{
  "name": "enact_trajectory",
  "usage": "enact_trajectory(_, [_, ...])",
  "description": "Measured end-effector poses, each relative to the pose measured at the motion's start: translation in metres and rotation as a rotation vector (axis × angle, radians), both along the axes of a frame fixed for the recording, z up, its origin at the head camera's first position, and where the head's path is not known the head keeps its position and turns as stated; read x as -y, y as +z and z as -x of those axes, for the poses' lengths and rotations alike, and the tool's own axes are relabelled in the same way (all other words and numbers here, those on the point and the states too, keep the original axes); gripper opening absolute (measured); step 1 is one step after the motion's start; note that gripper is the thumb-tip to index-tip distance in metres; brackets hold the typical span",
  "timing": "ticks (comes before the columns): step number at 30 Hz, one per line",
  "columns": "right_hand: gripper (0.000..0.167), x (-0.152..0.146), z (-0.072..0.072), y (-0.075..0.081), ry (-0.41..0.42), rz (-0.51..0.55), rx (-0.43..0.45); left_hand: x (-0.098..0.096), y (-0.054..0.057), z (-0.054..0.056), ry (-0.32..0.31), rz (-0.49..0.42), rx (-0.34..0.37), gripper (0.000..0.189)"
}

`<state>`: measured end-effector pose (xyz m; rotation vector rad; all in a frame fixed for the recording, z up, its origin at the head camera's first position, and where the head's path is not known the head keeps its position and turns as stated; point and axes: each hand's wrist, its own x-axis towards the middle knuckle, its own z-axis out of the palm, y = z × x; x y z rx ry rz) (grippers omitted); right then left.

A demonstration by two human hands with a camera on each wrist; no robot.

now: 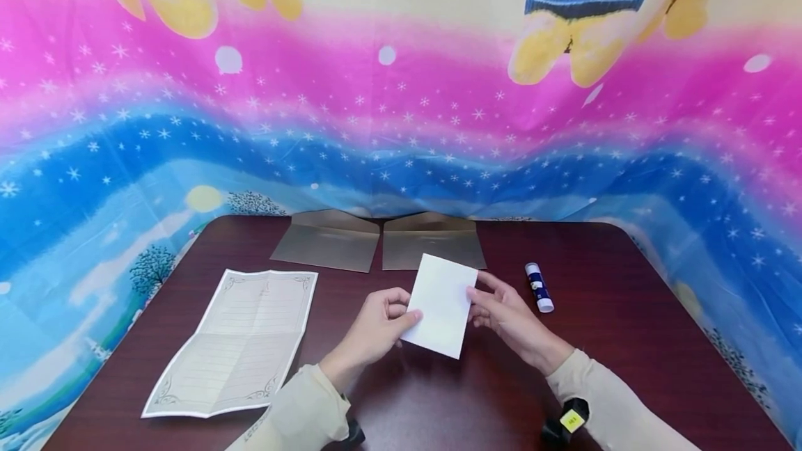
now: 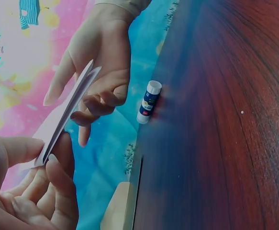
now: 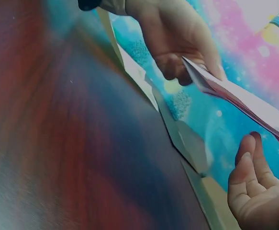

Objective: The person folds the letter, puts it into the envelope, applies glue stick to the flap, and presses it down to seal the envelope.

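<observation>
My left hand (image 1: 371, 326) pinches a small folded sheet of white paper (image 1: 441, 306) by its left edge, thumb on top and fingers beneath. The paper is held up over the table. In the left wrist view, its folded layers (image 2: 71, 111) show edge-on, slightly parted. At the right edge is my right hand (image 1: 516, 322). Its thumb touches the upper face, while in the right wrist view the fingers (image 3: 247, 167) hang loosely below the paper, apart from it.
An unfolded, creased sheet of lined paper with an ornate border (image 1: 232, 346) lies at left. Two grey-brown envelopes (image 1: 326, 246) with raised flaps lie at the table's back edge. A glue stick (image 1: 539, 287) lies at right on the dark wooden table (image 1: 626, 339). Behind hangs a patterned cloth (image 1: 376, 124).
</observation>
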<state>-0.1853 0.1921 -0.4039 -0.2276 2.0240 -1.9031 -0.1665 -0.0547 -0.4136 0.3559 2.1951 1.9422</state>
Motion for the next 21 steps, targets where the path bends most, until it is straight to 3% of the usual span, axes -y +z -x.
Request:
enact_trajectory(4, [0.061,0.004,-0.005,-0.005,0.070,0.003,0.018,-0.004,0.000,0.001,0.042,-0.014,-0.014,0.016])
enact_trajectory(8, [0.057,0.009,-0.008,-0.009,0.089,-0.021,-0.016,-0.008,0.000,0.001,0.035,-0.030,-0.028,0.016])
enact_trajectory(15, [0.054,0.005,-0.009,-0.011,0.043,-0.067,-0.022,-0.008,-0.001,0.006,0.010,-0.013,-0.037,0.018])
enact_trajectory(21, [0.055,-0.008,-0.006,-0.008,0.002,-0.055,-0.033,-0.003,0.000,0.025,0.105,0.028,-0.066,0.020])
